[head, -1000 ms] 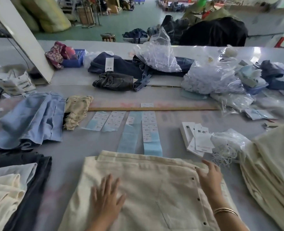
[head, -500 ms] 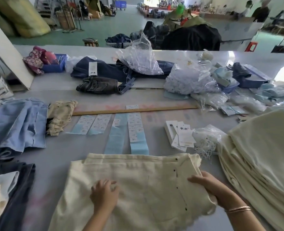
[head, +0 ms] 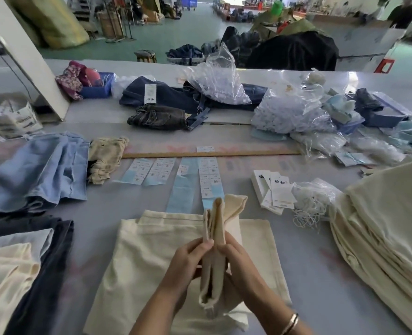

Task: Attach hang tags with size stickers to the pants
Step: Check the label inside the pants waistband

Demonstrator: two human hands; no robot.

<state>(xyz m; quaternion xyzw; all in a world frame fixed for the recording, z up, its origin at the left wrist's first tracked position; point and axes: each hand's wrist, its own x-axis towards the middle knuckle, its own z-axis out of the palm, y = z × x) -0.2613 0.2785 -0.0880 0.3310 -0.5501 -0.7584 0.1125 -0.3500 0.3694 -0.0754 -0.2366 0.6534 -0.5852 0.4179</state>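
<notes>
Partly hidden: left hand (head: 188, 259), right hand (head: 238, 262) pinch raised pants (head: 151, 262) fold.

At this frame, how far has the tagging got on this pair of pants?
Done: nothing tagged that I can see; cream pants lie flat in front. In hand: left hand and right hand pinch a raised fold of them. Left: tags, stickers and strings lie untouched, and a cream stack sits on the right.
</notes>
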